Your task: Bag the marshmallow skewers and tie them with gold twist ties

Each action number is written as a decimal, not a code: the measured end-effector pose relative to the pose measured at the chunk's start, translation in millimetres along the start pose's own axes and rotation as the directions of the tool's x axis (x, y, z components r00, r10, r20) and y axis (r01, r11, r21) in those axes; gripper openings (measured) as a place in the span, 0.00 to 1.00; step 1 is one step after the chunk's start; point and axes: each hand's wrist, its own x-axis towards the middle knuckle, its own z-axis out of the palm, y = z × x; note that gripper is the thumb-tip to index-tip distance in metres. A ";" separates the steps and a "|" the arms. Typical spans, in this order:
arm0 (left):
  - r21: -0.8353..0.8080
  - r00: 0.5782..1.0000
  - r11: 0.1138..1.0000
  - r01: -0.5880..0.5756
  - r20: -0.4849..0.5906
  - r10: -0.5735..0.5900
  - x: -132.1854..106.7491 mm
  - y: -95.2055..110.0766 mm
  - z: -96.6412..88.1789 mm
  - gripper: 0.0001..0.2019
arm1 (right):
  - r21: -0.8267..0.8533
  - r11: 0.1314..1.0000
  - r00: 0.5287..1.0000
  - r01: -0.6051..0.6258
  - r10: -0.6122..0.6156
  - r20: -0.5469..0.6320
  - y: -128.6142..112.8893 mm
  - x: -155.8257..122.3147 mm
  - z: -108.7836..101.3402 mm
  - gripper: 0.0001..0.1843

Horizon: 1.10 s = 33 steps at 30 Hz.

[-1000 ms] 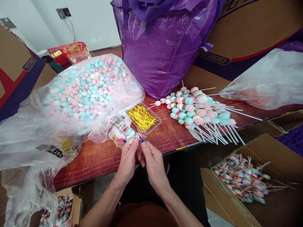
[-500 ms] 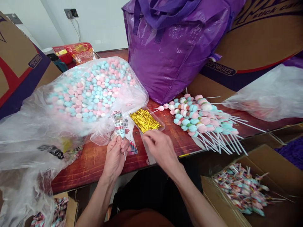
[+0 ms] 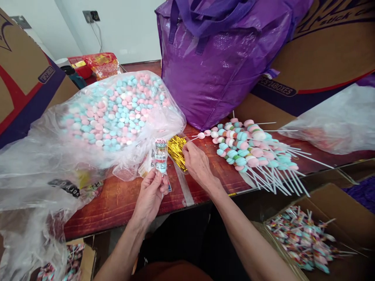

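Fingers (image 3: pixel 155 180) of the left hand (image 3: pixel 150 193) pinch a wrapped candy stick (image 3: pixel 161 155), held upright over the table (image 3: pixel 117 203). Just beside it, the right hand (image 3: pixel 197 162) rests on the gold ties (image 3: pixel 175 148). Nobody can tell if its fingers hold one. Bare candy sticks (image 3: pixel 249 146) lie near.

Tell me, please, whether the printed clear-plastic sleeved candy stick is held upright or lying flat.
Upright: the left hand pinches the sleeved candy stick near its lower end, sleeve top pointing up.
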 end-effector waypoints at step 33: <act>0.186 0.989 0.972 -0.141 -0.006 0.145 -7.0 -23.1 31.3 0.17 | 0.917 0.361 0.917 -0.171 0.399 0.014 -49.1 -97.4 7.2 0.10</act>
